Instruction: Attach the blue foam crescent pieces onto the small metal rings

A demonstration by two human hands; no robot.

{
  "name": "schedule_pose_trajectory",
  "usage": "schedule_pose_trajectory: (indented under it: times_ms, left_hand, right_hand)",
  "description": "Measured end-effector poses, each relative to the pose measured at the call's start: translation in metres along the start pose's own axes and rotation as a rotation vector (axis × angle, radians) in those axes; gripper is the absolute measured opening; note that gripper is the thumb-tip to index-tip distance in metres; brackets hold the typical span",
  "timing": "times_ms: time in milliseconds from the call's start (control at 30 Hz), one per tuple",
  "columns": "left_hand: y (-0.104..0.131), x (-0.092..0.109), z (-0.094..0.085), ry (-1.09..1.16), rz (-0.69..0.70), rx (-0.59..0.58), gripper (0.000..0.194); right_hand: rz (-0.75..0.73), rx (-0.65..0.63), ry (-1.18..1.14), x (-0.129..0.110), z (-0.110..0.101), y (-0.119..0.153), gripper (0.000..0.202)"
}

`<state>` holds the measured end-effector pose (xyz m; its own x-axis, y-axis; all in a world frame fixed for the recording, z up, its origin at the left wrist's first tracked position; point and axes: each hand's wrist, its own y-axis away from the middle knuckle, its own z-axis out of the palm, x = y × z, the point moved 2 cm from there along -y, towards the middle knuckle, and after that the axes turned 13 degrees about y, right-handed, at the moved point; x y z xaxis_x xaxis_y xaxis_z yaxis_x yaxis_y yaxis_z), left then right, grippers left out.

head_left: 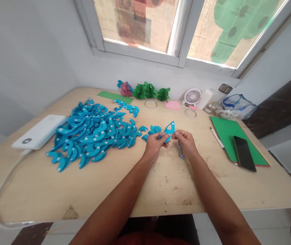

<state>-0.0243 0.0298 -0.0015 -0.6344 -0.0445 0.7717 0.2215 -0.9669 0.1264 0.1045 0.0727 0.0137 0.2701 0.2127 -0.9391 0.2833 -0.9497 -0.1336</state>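
My left hand (155, 144) pinches a blue paper cutout (170, 128) with a large hole and small white squares on it. Close by its right edge, the thumb and fingers of my right hand (185, 141) are pressed together; what lies between them is too small to make out. Under my right hand shows part of a narrow purple-blue object (181, 151). A small cluster of folded blue paper (154, 129) lies just behind my left hand. Left of it spreads a large heap of blue paper cutouts (97, 131), many bearing white squares.
A white power bank (42, 131) with a cable stands at left. Behind are green paper ornaments (150, 91), tape rolls (151, 104), pink paper (172, 105) and a small fan (192, 97). At right are a pen (217, 137), green sheets (227, 136) and a phone (244, 153).
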Motion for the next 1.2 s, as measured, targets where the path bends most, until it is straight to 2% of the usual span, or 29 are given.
schedule_pose_trajectory:
  times_ms: [167,367,633,967,1200]
  left_hand:
    - [-0.002,-0.001,-0.003,0.009,0.010,0.047,0.028]
    - [-0.002,-0.001,-0.004,0.004,0.021,0.061,0.028]
    - [-0.002,-0.002,-0.004,0.015,0.026,0.066,0.031]
    - [-0.002,-0.004,-0.005,0.030,0.023,0.064,0.029]
    - [-0.002,-0.004,-0.003,0.083,0.042,0.058,0.023]
  right_hand:
    - [-0.034,0.026,0.068,-0.005,0.000,0.002,0.024]
    - [-0.097,0.067,0.188,0.001,0.002,0.000,0.020]
    - [-0.281,0.093,0.308,-0.009,0.001,0.003,0.015]
    - [-0.325,0.138,0.379,-0.006,0.003,0.002,0.013]
    - [-0.402,0.220,0.536,-0.007,0.007,0.006,0.008]
